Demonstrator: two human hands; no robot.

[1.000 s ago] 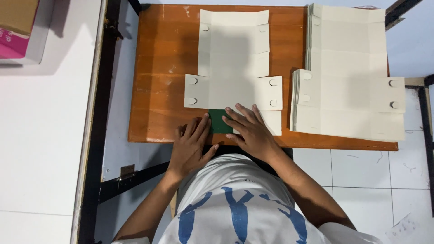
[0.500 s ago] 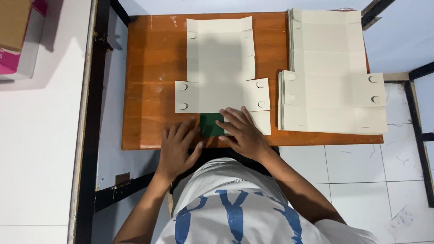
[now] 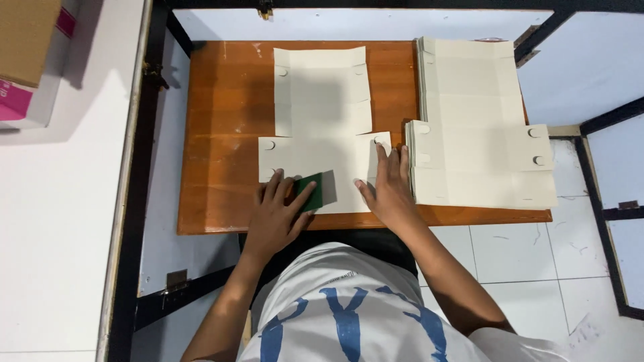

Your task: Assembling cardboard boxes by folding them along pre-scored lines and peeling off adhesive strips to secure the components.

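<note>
I am looking down at a wooden counter (image 3: 221, 134), the biggest thing here, and I am placing everything else against the flat cream card blank (image 3: 322, 127) lying unfolded across its middle. To the right of that blank, just beside it, a stack of like cream blanks (image 3: 476, 127) is sitting, its right edge hanging past the counter's side.

My right hand (image 3: 389, 191) is lying palm down on the blank's lower right flap, fingers (image 3: 382, 157) stretched nearly straight and close together, pressing flat and clamping nothing. My left hand (image 3: 278, 211) is resting on the blank's lower left corner, fingers spread a little apart, thumb lying over a small dark green piece (image 3: 314, 191) at the blank's near edge.

I am seeing only part of that green piece; the left hand is covering its left end, so I cannot tell its full shape. Small round cut-outs are showing on the blank's flaps. Far left of the blank, a brown carton with a pink band (image 3: 27, 60) is cut off by the frame.
</note>
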